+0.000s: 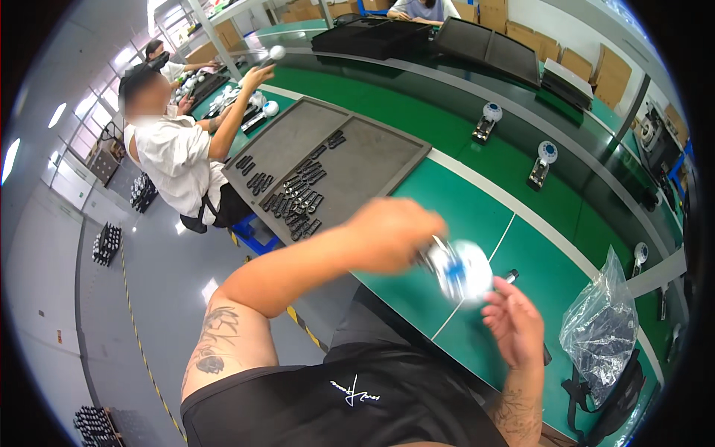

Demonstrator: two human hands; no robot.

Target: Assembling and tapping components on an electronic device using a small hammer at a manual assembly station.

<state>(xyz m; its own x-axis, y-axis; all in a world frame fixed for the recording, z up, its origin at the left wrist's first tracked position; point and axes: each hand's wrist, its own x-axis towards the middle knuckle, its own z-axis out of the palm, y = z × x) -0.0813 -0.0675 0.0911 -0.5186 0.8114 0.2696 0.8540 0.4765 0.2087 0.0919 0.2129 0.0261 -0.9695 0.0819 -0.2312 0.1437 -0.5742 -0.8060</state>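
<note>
A white, round-headed handheld fan (469,277) with a blue centre is over the green table, smeared by motion. My left hand (391,235) is closed around its handle end, which the fingers mostly hide. At the fan head's right edge is my right hand (515,320), its fingers loosely bent and apart; whether the fingertips touch the rim I cannot tell. Just beyond, a small dark part (512,276) lies on the table. To the left, a grey tray (387,149) bears several black handle-shaped pieces (298,197).
Fans (544,164) with exposed handles lie on the green conveyor (447,123) beyond the table. A clear plastic bag (602,328) and a black strapped bag (622,398) lie at right. A co-worker (171,141) at left holds up another fan (275,54). Dark trays (488,48) stand at the back.
</note>
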